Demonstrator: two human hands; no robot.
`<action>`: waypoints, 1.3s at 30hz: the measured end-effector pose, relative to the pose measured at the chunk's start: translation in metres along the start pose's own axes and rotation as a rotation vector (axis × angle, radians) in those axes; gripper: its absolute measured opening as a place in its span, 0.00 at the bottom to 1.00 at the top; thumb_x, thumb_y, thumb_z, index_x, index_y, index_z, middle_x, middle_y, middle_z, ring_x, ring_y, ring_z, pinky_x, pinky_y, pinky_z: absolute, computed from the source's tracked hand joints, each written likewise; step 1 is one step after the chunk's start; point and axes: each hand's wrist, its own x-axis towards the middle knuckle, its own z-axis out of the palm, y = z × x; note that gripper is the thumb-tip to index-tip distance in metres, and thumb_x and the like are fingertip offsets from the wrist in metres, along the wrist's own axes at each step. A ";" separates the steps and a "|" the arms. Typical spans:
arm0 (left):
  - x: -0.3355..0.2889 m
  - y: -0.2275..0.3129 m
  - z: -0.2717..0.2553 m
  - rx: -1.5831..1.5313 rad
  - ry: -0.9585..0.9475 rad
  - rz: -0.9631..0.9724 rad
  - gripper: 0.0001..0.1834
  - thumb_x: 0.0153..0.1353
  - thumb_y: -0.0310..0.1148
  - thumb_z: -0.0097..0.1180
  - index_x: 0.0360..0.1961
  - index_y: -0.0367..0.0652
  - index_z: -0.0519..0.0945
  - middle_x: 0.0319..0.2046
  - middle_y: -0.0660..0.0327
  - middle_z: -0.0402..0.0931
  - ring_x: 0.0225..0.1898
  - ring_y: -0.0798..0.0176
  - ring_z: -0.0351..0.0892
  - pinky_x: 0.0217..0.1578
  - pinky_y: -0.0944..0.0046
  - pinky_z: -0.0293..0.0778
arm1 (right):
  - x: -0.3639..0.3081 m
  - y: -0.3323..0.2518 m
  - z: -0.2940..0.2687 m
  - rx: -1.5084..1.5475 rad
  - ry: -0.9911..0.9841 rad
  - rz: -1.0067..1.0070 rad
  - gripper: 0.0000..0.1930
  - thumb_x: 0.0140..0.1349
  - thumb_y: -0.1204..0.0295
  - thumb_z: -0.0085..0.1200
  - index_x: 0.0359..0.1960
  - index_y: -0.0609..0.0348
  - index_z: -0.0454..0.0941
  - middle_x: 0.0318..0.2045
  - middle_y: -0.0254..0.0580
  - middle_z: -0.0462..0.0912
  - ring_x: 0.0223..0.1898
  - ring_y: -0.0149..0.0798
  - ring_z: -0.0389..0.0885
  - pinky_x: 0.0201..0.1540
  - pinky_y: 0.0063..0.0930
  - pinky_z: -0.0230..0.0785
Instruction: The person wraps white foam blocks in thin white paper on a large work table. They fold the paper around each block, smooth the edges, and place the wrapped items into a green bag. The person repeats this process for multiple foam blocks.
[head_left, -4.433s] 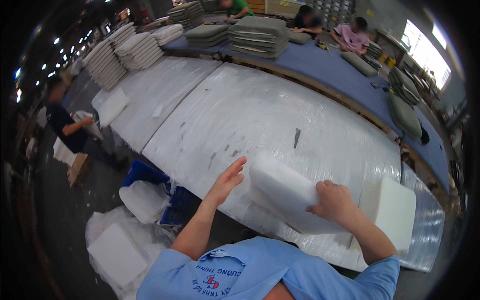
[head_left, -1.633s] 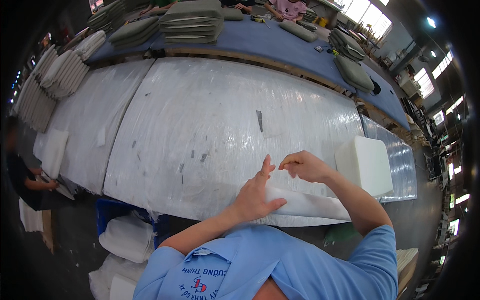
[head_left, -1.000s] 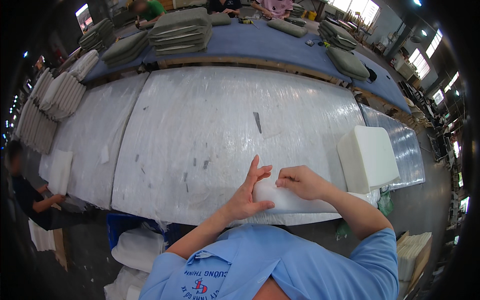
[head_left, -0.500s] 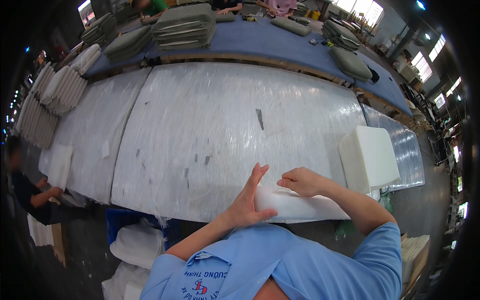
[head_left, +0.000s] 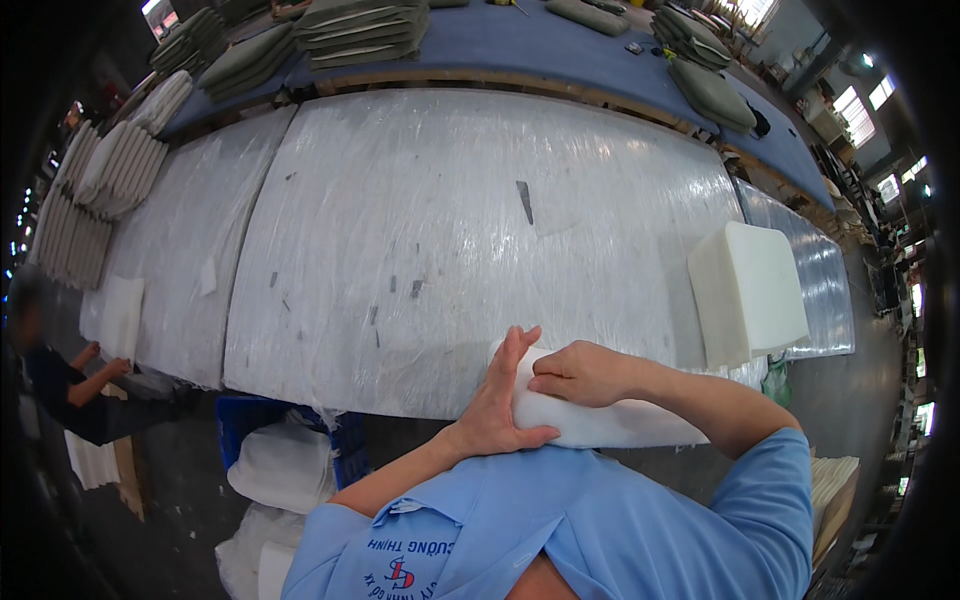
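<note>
A soft white foam pad [head_left: 600, 424] lies at the near edge of the plastic-covered table, right against my blue shirt. My left hand [head_left: 496, 400] cups its left end, fingers pointing up and thumb along the near side, with the pad between them. On top of the pad is my right hand [head_left: 588, 374], its fingers curled tightly and pinching at the white surface near my left fingers. What exactly lies inside that pinch is hidden. To the right stands a stack of white foam pads [head_left: 752, 292].
The table [head_left: 450, 230] is wrapped in clear plastic with dark tape scraps. Behind it a blue-topped table [head_left: 480, 50] carries stacks of grey-green cushions [head_left: 362, 34]. A blue crate [head_left: 350, 450] with white pads stands below left. At far left a person [head_left: 70, 385] handles a white pad.
My right hand has moved left and slightly down, nearer my left hand. The pad's top now shows more broadly. The view has tipped a little downward.
</note>
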 end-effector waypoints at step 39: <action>0.025 -0.011 -0.001 -0.114 -0.025 -0.012 0.76 0.53 0.45 0.77 0.80 0.50 0.22 0.77 0.37 0.52 0.78 0.33 0.50 0.75 0.38 0.49 | -0.024 0.016 -0.025 0.219 0.373 -0.005 0.16 0.74 0.59 0.53 0.43 0.62 0.78 0.35 0.54 0.86 0.40 0.55 0.86 0.43 0.45 0.74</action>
